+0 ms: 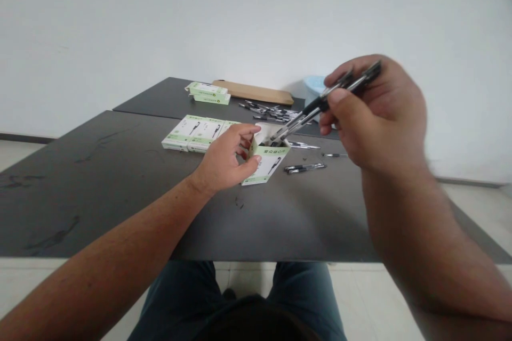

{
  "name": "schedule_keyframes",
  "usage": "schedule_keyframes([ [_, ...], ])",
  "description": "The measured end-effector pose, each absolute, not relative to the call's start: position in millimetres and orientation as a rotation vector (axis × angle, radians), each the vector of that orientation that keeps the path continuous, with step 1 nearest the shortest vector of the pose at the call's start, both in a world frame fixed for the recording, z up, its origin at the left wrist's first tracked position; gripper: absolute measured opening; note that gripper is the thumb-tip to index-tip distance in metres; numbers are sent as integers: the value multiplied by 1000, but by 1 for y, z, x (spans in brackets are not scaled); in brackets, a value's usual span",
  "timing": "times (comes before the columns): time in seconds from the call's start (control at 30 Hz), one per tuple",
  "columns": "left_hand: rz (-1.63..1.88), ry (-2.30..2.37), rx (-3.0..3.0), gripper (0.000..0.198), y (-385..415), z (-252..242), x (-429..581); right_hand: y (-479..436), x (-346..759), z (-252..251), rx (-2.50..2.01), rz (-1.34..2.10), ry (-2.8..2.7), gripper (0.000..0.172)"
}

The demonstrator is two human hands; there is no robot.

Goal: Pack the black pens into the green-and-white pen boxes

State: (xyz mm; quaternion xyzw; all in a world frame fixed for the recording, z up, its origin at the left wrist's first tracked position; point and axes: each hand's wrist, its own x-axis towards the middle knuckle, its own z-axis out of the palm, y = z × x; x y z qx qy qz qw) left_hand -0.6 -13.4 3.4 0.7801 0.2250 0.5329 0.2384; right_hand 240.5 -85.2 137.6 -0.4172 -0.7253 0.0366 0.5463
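Observation:
My left hand (pixel 230 157) grips the side of a small white and green box (pixel 267 164), whose end is open and tilted up toward the right. Between the thumb and fingers of my right hand (pixel 376 112) are black and clear pens (pixel 320 104), slanting down to the left. Their lower tips are at the box opening, where other pen ends show dimly. How deep the tips reach cannot be seen. Just right of the box, a few pens (pixel 306 168) lie on the dark table (pixel 224 229).
Closed white and green boxes (pixel 188 130) lie left of my left hand. Two more boxes (pixel 208 93) are stacked farther back, beside a long brown cardboard piece (pixel 254 91). Several loose pens (pixel 272 112) form a pile behind the open box. A light blue container (pixel 315 85) stands behind my right hand.

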Motion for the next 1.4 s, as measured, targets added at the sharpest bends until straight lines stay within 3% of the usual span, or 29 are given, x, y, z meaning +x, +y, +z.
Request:
schedule_keyframes([
  [0.2, 1465, 598, 2128, 64, -15, 4, 0, -66, 239, 126, -1201, 77, -1970, 30],
  [0.4, 1453, 601, 2114, 61, -14, 6, 2, -56, 232, 122, -1391, 177, -2361, 30],
  [0.53, 1462, 624, 2066, 62, -11, 5, 2, -64, 244, 119, -1391, 62, -2217, 47],
  [0.73, 1476, 635, 2097, 64, -9, 2, 3, -80, 254, 104, -1252, 77, -2319, 37],
  [0.97, 1490, 642, 2118, 66, -4, 0, 2, -79, 289, 94, -1471, -116, -2020, 37],
  [1.2, 1478, 652, 2147, 68, -2, -1, 1, -37, 328, 41, -1762, 83, -2653, 48],
  [1.4, 1500, 617, 2139, 69, 0, -3, 1, -30, 320, 18, -1827, 118, -2830, 45],
])
